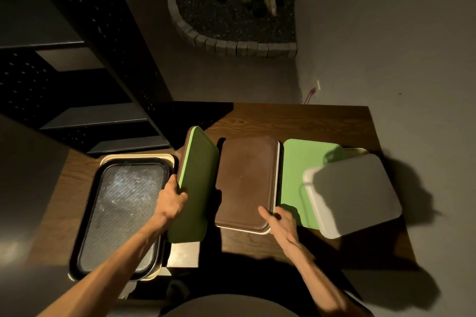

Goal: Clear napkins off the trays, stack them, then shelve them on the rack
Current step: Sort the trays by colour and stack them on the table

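My left hand grips the left edge of a green tray, which is tilted up on its side, underside facing me. My right hand holds the near right corner of a brown tray lying flat on a white tray beneath it. A black tray rests on a cream tray at the left. Another green tray lies flat to the right, with a grey-white tray overlapping it at an angle. A pale napkin lies under the tilted green tray's near end.
The trays sit on a dark wooden table. A black perforated metal rack with shelves stands at the left rear. A stone-edged planter is on the floor beyond the table.
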{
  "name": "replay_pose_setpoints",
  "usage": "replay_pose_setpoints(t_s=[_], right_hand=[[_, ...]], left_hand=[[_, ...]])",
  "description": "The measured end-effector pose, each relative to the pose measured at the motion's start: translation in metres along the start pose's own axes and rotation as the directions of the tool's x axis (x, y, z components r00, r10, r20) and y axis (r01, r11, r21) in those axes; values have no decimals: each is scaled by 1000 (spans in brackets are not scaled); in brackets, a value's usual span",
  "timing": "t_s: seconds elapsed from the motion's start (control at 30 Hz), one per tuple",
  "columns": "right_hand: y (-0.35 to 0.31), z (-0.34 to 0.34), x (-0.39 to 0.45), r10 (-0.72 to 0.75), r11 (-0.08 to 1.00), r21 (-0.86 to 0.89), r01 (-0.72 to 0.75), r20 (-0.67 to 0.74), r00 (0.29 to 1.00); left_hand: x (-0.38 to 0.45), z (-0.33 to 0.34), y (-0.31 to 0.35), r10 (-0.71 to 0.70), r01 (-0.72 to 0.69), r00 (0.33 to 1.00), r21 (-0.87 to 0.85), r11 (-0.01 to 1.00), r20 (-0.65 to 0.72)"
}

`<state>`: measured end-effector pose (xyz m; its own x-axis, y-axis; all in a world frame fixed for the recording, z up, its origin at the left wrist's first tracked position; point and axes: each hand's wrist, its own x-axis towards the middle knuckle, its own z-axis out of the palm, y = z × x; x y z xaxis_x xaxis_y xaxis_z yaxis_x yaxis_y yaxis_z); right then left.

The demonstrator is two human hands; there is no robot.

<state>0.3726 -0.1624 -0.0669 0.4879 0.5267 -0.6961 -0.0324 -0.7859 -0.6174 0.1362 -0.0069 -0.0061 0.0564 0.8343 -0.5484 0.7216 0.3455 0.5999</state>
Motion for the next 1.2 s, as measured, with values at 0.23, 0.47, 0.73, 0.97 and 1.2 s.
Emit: replay_pose_setpoints(t_s=[0.23,0.47,0.73,0.97,1.2], right_hand=[[-46,24,-25,-252,963,-34,269,253,934],[-84,78,-55,-356,902,-117,416,346,868],[-76,104,-81,-337,696,-401,596,550,764],[-62,99,-69,-126,898,-260,354,620,775],[-58,83,-32,-151,922,-303,242,296,943]], left_hand=[[-2,7,3,-18,18,1000,-141,990,1],[-5,8,-2,-24,91,984,-384,919,174],[-12,13,-7,-1,94,983,-495,864,185],[-12,3,-24,-32,21,998,-192,981,-54],[-15,-5,-57,-84,81,996,-444,893,14]])
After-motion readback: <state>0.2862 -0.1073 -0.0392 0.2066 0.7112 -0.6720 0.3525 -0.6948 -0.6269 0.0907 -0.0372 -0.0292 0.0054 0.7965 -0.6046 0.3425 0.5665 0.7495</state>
